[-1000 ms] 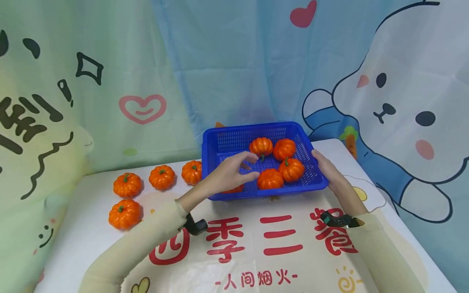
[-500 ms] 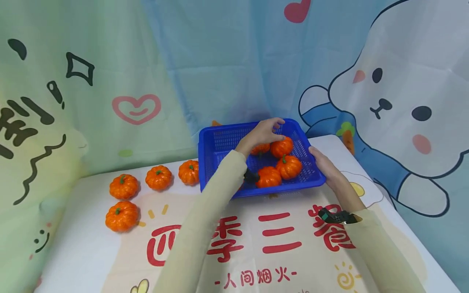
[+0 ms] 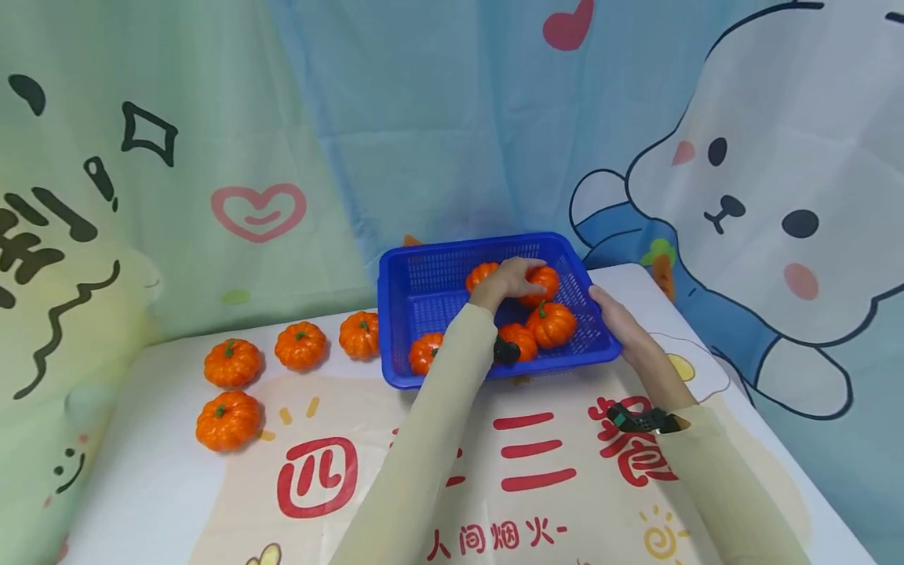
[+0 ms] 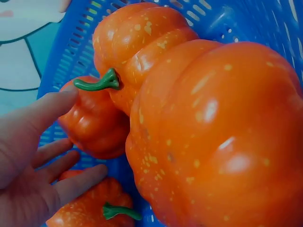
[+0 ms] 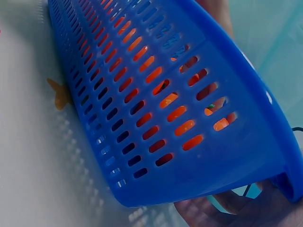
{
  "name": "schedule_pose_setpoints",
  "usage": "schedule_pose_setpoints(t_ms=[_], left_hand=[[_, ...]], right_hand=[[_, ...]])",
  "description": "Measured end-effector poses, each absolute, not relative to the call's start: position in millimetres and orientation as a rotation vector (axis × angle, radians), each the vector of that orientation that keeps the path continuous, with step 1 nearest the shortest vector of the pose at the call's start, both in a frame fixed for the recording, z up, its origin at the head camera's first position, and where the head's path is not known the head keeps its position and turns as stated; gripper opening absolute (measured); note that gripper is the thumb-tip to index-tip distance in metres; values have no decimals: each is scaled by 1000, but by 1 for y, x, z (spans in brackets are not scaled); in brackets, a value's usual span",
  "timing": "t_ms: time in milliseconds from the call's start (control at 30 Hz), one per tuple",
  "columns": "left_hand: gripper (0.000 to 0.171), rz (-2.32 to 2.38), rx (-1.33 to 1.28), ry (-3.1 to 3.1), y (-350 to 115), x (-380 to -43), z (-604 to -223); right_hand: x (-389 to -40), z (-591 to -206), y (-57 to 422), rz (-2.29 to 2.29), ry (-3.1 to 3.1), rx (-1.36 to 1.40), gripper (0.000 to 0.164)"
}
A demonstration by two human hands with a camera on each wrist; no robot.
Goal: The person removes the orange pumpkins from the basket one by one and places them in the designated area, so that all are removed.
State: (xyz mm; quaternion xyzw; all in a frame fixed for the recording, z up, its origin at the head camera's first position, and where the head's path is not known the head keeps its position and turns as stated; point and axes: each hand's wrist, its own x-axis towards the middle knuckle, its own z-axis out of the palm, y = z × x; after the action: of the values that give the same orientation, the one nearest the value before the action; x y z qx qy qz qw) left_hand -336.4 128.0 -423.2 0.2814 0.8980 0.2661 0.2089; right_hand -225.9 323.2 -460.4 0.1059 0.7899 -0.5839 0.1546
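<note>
A blue plastic basket (image 3: 441, 249) with slotted walls stands toward the back of the table, with several small orange pumpkins inside. My left hand (image 3: 503, 281) reaches over it to the back-right pumpkin (image 3: 542, 284). In the left wrist view, the thumb and extended fingers of that hand (image 4: 28, 161) spread beside a pumpkin (image 4: 94, 125); contact is hard to tell. Another pumpkin (image 4: 218, 137) looms large in front. At the basket's right end, my right hand (image 3: 617, 322) holds the rim. The right wrist view shows its curled fingers (image 5: 201, 213) under the basket's edge.
Left of the basket, several more pumpkins rest on the table, among them one (image 3: 301, 345) at the back and one (image 3: 228, 421) nearer. A printed cloth (image 3: 318, 479) covers the table's middle. A patterned curtain (image 3: 424, 118) hangs directly behind.
My left hand has moved rightward from over the basket's left part, passed above the back pumpkins, then lowered beside the back-right one. The right hand keeps its hold on the rim.
</note>
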Motion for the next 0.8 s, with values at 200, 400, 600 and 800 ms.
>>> schedule_pose_setpoints(t_ms=[200,400,600,800], left_hand=[[64,739,813,2449,130,-337,-425],[67,711,831,2443,132,-339,-427],[65,701,811,2477,134,-337,-428],[60,741,781,2485,138,-333,-428]], right_hand=[[-225,-461,323,-1660,2283,311,71],[-226,-460,321,-1666,2290,307,72],[-227,-460,321,-1681,2282,304,73],[-225,-461,322,-1664,2295,312,73]])
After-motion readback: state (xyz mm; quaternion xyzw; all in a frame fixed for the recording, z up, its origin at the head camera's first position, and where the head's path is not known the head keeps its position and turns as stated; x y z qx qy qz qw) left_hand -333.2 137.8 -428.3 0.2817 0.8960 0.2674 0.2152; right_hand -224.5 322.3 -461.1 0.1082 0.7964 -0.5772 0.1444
